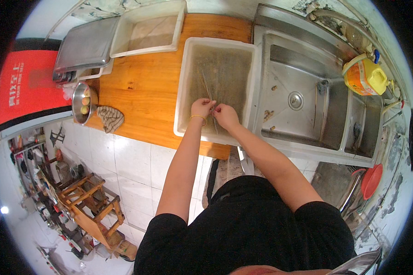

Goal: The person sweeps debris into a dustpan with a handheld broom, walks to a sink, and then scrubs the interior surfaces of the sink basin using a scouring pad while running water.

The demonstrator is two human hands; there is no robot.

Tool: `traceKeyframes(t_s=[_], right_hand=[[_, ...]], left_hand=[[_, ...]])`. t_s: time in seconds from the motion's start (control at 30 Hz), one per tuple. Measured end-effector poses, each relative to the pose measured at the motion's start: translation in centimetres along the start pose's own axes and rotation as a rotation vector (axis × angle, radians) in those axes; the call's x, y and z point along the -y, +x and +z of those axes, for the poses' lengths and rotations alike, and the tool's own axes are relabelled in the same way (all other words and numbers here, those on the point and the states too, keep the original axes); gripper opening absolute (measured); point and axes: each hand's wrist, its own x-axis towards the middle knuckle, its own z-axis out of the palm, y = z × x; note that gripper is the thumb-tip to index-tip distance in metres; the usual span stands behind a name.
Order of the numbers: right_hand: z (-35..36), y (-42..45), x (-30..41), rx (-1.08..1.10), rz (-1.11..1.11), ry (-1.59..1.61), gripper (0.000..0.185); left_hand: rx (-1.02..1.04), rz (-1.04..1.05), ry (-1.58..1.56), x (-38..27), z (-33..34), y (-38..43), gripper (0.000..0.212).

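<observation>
A white plastic tub (pixel 180 86) with a dull grey-brown interior stands before me at the right end of the wooden tabletop. Thin, long sticks or strands (pixel 205 82) slant through the middle of it; their exact kind is too fine to tell. Above the tub, my left hand (pixel 202 107) pinches these strands between thumb and fingers, a yellow band around its wrist. Close beside it, my right hand (pixel 226 116) grips them a little lower, fingertips almost touching the left ones. One strand end points down past my hands.
Right of the tub lies a stainless steel sink (pixel 292 127) with food scraps; a yellow jug (pixel 366 77) stands at its far edge. On the wooden tabletop (pixel 144 86) are another white tub (pixel 151 51), a metal bowl (pixel 76 103) with round produce and a striped cloth (pixel 110 118).
</observation>
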Motion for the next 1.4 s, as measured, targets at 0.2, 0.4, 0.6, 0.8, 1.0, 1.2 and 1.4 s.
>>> traceKeyframes(t_s=[0.2,0.4,0.6,0.8,1.0,1.2,1.4], right_hand=[[-0.6,0.3,-1.0,0.083,0.059,0.138,0.021],[-5.2,-1.9,-2.5,0.084,0.002,0.232,0.021],[-14.7,-5.6,-10.5,-0.06,0.156,0.436,0.025],[-23.7,-7.0,-26.5,-0.393,0.285,-0.035,0.018],[-27.4,-6.5,-33.8,-0.335,0.432,-0.543,0.023],[-27.5,-5.6,-37.1,-0.23,0.448,-0.706,0.025],[-23.4,-4.3,-26.9,-0.451,0.309,-0.27,0.029]], left_hand=[[-0.031,-0.016,-0.112,0.1,-0.2,-0.5,0.022],[-0.353,0.404,0.496,1.3,0.4,-0.9,0.03],[-0.297,0.415,0.85,-0.5,3.4,-2.3,0.031],[-0.473,0.263,1.011,-1.9,5.2,-1.8,0.03],[-0.368,0.166,1.084,-1.6,4.7,0.3,0.028],[-0.245,0.177,0.688,-0.1,-0.3,1.7,0.027],[-0.031,-0.118,-0.05,0.8,-2.3,0.9,0.021]])
